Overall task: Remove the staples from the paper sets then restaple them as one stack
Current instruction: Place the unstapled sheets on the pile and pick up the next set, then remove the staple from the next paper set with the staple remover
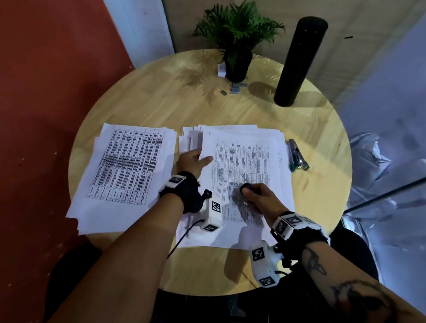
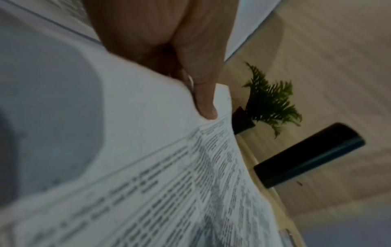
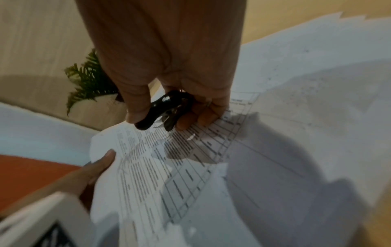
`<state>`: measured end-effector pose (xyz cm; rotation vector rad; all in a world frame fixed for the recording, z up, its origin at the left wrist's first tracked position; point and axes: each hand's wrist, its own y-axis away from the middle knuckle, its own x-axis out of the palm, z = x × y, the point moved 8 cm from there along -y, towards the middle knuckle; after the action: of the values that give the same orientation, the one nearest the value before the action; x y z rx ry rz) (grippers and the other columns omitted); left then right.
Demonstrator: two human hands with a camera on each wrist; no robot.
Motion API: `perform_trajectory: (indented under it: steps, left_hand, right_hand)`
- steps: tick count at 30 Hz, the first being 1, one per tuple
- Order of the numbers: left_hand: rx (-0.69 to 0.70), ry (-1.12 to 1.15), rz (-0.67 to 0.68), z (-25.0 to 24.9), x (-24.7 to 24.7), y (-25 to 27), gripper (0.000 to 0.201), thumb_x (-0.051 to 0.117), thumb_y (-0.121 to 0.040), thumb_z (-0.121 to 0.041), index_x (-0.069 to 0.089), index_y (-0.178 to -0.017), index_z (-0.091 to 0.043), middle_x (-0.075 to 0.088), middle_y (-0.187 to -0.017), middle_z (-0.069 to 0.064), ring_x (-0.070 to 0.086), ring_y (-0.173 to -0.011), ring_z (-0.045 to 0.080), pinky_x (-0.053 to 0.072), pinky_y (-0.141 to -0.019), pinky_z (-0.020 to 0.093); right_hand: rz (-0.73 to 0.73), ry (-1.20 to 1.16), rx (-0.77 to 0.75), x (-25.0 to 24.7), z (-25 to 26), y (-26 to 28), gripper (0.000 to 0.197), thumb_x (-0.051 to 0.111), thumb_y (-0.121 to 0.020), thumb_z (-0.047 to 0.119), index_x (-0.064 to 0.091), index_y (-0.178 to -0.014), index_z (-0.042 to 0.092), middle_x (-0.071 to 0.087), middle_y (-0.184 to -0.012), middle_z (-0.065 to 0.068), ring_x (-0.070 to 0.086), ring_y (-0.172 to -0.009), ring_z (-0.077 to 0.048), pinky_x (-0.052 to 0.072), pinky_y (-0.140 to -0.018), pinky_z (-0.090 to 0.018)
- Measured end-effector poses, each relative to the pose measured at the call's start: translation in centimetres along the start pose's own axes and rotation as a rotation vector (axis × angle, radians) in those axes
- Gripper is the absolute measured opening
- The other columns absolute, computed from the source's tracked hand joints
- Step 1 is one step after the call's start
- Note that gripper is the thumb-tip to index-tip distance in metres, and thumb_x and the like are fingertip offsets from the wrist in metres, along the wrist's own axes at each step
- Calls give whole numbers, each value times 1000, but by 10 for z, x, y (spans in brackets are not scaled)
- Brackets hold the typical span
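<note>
Paper set (image 1: pixel 242 164) lies beneath both your hands: left hand (image 1: pixel 190 160) fingers pinch its left edge, right hand (image 1: pixel 256 196) fingers clamp the staple remover (image 3: pixel 164 109) above it.

Round wooden table (image 1: pixel 130 101) is sitting against red wall (image 1: pixel 34 73). Potted fern (image 1: pixel 238 37) is standing at table's far edge, tall black cylinder (image 1: pixel 298 60) standing just right of fern, small grey bits (image 1: pixel 236 86) lying before fern's pot.
</note>
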<state>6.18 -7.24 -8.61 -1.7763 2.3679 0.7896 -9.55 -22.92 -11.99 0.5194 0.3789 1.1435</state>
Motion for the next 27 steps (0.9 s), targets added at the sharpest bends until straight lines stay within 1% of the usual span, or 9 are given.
perform_trajectory:
  steps: [4, 6, 8, 12, 15, 20, 24, 25, 27]
  left_hand:
    - [93, 177, -1, -27, -13, 17, 27, 67, -82, 3, 53, -62, -10, 52, -42, -19, 48, -47, -9, 40, -58, 12]
    - [143, 285, 5, -43, -24, 28, 9, 64, -81, 9, 64, -79, 0, 63, -51, -21, 57, -52, -10, 48, -60, 14]
    - [131, 386, 14, -51, -33, 32, 17, 62, -81, 11, 64, -80, -6, 69, -59, -15, 63, -57, -5, 52, -63, 14]
    - [146, 500, 101, -84, -51, 45, 24, 61, -82, 9, 72, -77, -12, 73, -69, -5, 67, -62, 7, 55, -69, 24]
    - [198, 583, 170, -114, -66, 57, 32, 57, -83, 11, 76, -74, -13, 75, -77, 0, 70, -69, 12, 57, -71, 28]
    - [338, 483, 172, -159, -97, 84, 24, 57, -84, 10, 67, -91, -11, 74, -78, -8, 70, -74, 5, 57, -70, 20]
    - [475, 421, -20, -187, -130, 104, 25, 72, -72, 6, 58, -74, -15, 66, -65, -13, 60, -64, 0, 46, -64, 14]
    - [517, 409, -91, -192, -140, 108, 31, 79, -65, 0, 54, -73, -18, 61, -69, -13, 55, -67, 1, 43, -67, 14]
    - [604, 421, -198, -207, -157, 116, 59, 89, -47, -23, 51, -92, -23, 54, -91, -5, 50, -85, 8, 42, -80, 18]
  right_hand:
    - [-64, -218, -103, -24, 34, 15, 17, 63, -86, 7, 59, -98, 17, 62, -94, -1, 58, -78, -13, 43, -60, -20]
    - [-99, -287, -173, -41, 58, 17, 26, 73, -76, 15, 61, -98, 25, 55, -123, -5, 59, -99, -16, 43, -66, -22]
    - [-92, -292, -230, -52, 85, 20, 44, 84, -57, 32, 65, -96, 29, 46, -134, 1, 55, -112, -15, 45, -64, -19]
    - [103, -346, -314, -52, 144, 38, 63, 89, -35, 36, 64, -92, 25, 69, -84, 13, 65, -69, 1, 46, -59, -13]
    - [260, -338, -389, -44, 181, 58, 72, 94, -22, 42, 72, -88, 25, 72, -89, 11, 68, -78, -4, 52, -65, -13]
    - [337, -297, -505, -37, 229, 95, 67, 94, -20, 41, 76, -83, 27, 73, -88, 9, 69, -77, -5, 48, -54, -12]
    - [351, -238, -583, -38, 256, 124, 66, 92, -22, 47, 76, -84, 33, 73, -89, 11, 68, -77, -2, 48, -60, -13]
    - [365, -235, -600, -38, 261, 132, 65, 92, -22, 47, 76, -83, 33, 73, -89, 11, 68, -77, -3, 48, -61, -14]
    - [403, -233, -632, -37, 272, 148, 63, 92, -22, 46, 76, -82, 32, 73, -88, 10, 68, -77, -3, 50, -59, -12]
